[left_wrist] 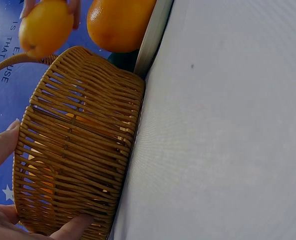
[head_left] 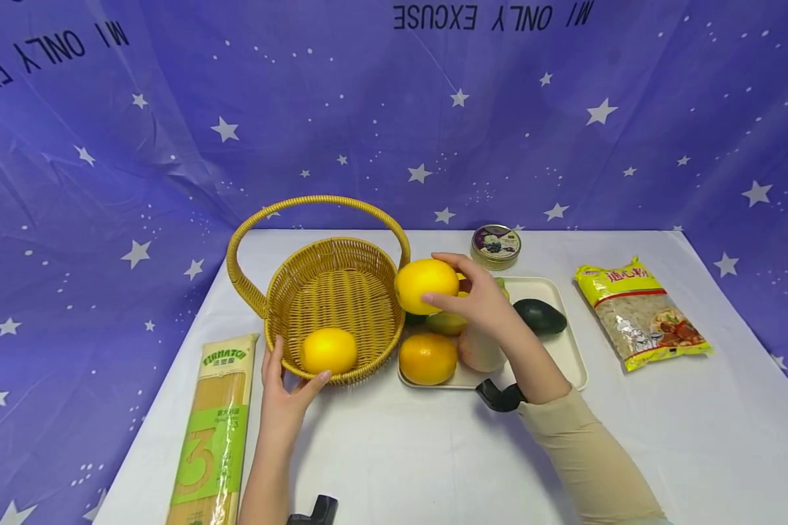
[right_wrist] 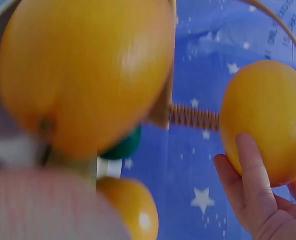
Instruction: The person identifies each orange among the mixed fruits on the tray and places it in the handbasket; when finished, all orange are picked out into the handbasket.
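My right hand (head_left: 479, 295) holds a plump yellow citrus fruit (head_left: 427, 286) between thumb and fingers, raised beside the right rim of a round wicker basket (head_left: 341, 292). In the right wrist view, fingers curve around that fruit (right_wrist: 265, 120). My left hand (head_left: 289, 390) grips the basket's front left rim, with the thumb near the front edge. The left wrist view has its fingers pressed along the woven side (left_wrist: 78, 135). Inside the basket, near the front, lies a second yellow citrus fruit (head_left: 329, 351).
Right of the basket, a cream tray (head_left: 574, 364) bears an orange (head_left: 427, 359), a pinkish round fruit (head_left: 481, 351), a dark green avocado (head_left: 540, 316) and other produce. A round tin (head_left: 495, 246) stands behind it. Spaghetti (head_left: 213, 430) lies left, bagged pasta (head_left: 643, 313) right.
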Motion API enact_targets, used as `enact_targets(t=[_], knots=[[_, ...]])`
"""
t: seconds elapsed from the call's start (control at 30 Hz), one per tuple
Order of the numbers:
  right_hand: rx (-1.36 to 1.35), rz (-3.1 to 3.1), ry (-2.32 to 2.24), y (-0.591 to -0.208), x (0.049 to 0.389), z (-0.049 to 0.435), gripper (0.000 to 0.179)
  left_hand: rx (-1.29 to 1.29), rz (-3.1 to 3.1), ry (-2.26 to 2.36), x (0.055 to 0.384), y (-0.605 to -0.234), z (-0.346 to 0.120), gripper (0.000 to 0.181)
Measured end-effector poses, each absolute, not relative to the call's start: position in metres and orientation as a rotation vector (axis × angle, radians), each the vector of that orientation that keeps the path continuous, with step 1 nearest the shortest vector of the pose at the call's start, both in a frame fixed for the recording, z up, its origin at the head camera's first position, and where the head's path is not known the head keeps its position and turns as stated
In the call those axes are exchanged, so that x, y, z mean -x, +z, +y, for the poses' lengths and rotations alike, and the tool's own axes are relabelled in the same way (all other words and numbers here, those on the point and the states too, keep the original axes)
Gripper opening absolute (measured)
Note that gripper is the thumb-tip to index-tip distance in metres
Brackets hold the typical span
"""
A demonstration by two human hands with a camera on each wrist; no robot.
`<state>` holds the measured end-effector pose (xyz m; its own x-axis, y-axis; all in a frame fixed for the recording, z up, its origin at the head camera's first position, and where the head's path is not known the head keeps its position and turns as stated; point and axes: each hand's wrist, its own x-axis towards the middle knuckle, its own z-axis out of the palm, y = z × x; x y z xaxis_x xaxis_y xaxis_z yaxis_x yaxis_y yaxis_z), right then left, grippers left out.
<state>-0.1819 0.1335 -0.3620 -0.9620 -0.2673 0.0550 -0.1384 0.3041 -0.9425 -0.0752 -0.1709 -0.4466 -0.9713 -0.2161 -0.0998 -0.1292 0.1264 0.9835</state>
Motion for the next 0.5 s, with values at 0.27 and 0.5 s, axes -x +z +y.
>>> enact_targets(t=[0.27,0.5], knots=[[0.356,2.342,-1.748,-0.365,0.177,0.092,0.069,-0.35,-2.3,-2.01,0.076,-0.447,-0.171,0.102],[0.492,2.316,-1.782,-0.377,0.18,0.06,0.064,-0.339,-2.297,-2.003,0.075,-0.447,-0.172,0.102]])
